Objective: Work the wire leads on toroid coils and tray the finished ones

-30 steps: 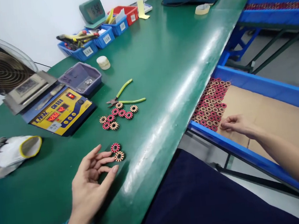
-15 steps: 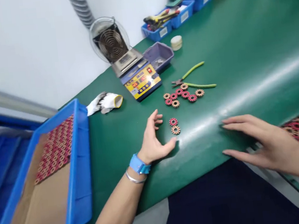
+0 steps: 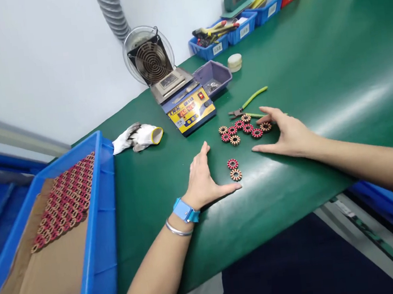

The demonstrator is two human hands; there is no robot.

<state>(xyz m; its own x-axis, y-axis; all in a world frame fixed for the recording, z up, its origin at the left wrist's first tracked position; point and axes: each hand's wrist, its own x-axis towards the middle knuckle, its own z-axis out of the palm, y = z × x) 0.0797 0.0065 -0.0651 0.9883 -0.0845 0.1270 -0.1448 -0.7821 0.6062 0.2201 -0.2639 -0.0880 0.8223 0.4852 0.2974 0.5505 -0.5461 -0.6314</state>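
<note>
My left hand (image 3: 205, 179) rests open on the green table (image 3: 314, 60), thumb stretched toward two small wound coil rings (image 3: 234, 169) that lie just right of it. My right hand (image 3: 284, 133) is open with fingers spread, hovering over the table beside a cluster of several red and copper coil rings (image 3: 242, 129); its fingertips reach the rightmost rings. Green-handled cutters (image 3: 250, 101) lie just beyond that cluster, partly hidden by my right fingers.
A blue tray (image 3: 96, 232) lined with cardboard and holding rows of coil rings stands at the left. A yellow-faced solder pot (image 3: 188, 105), a fan (image 3: 150, 56), a purple tray (image 3: 212, 75), a white glove (image 3: 139, 136) and blue parts bins (image 3: 227, 36) sit behind.
My right hand moved from the table's front edge up and left to the cluster of coil rings. My left hand stayed beside the two rings. The view shifted slightly.
</note>
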